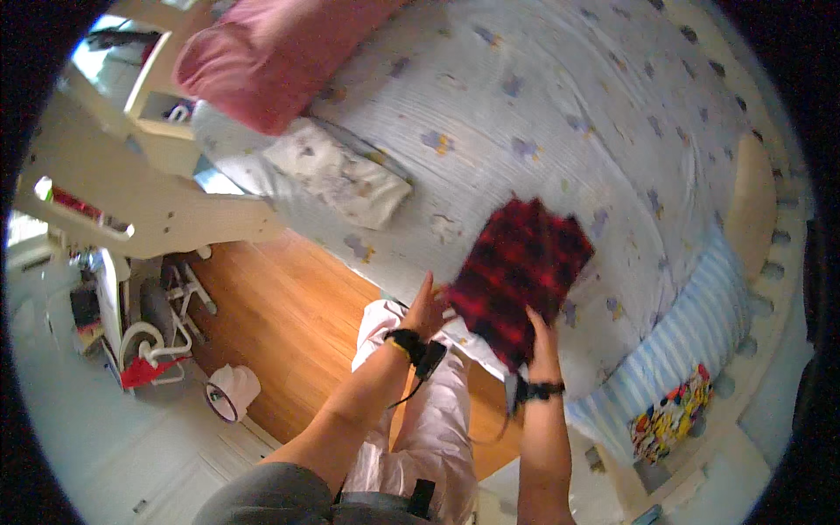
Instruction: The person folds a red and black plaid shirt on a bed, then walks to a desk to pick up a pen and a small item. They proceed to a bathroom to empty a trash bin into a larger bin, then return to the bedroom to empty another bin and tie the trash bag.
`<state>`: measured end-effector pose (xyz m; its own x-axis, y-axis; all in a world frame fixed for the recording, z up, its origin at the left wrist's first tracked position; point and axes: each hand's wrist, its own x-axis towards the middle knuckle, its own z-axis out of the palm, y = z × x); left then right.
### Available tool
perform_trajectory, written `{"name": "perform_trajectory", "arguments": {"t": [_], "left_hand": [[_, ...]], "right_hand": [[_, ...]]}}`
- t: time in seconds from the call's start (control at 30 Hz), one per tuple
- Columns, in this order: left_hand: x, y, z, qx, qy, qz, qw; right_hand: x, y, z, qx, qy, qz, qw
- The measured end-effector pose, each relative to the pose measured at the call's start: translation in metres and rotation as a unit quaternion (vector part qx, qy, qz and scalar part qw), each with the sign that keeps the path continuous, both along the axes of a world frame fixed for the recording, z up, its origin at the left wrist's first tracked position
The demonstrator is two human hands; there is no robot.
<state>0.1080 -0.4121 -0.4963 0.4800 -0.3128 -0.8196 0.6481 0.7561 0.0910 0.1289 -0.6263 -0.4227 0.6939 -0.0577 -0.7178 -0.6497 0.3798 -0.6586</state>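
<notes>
A red-and-black plaid cloth [525, 269], apparently a folded garment, is between my two hands above the near edge of the bed. My left hand [428, 307] grips its left lower corner, thumb pointing up and fingers partly hidden behind the fabric. On the opposite side my right hand [543, 344] holds the lower right edge with the thumb on top. The cloth is slightly blurred, and its far end lies over or just above the patterned bed sheet [525, 111]; I cannot tell whether it touches. Both wrists wear black straps with small devices.
A folded white printed cloth [341, 174] and a pink bedding roll [282, 65] lie at the bed's left. On the right are a blue striped pillow [682, 328] and a colourful printed cloth [672, 413]. A waste bin [233, 392] stands on the wooden floor [282, 315].
</notes>
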Motion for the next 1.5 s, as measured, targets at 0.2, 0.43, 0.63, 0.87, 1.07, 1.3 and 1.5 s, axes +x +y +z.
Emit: {"name": "perform_trajectory", "arguments": {"t": [0.2, 0.43, 0.63, 0.87, 1.07, 1.3, 1.5], "left_hand": [[-0.052, 0.014, 0.049, 0.001, -0.148, -0.093, 0.985], [-0.052, 0.09, 0.14, -0.138, 0.006, -0.064, 0.988], [-0.081, 0.144, 0.185, -0.013, -0.228, -0.106, 0.968], [-0.076, 0.204, 0.217, 0.214, -0.234, -0.01, 0.948], [-0.118, 0.288, 0.308, 0.376, -0.236, 0.063, 0.894], [-0.152, 0.42, 0.382, 0.5, -0.185, 0.13, 0.836], [-0.076, 0.54, 0.404, 0.502, -0.289, 0.271, 0.769]], "right_hand": [[-0.059, -0.003, 0.097, 0.192, 0.083, 0.091, 0.974], [-0.079, 0.042, 0.091, 0.003, 0.022, 0.3, 0.954], [-0.044, 0.119, 0.119, 0.066, -0.023, 0.335, 0.939], [-0.006, 0.199, 0.156, 0.084, -0.091, 0.443, 0.888], [0.004, 0.206, 0.163, 0.031, -0.029, 0.488, 0.872], [0.004, 0.179, 0.152, -0.152, -0.053, 0.484, 0.86], [-0.009, 0.205, 0.152, -0.218, -0.013, 0.396, 0.892]]}}
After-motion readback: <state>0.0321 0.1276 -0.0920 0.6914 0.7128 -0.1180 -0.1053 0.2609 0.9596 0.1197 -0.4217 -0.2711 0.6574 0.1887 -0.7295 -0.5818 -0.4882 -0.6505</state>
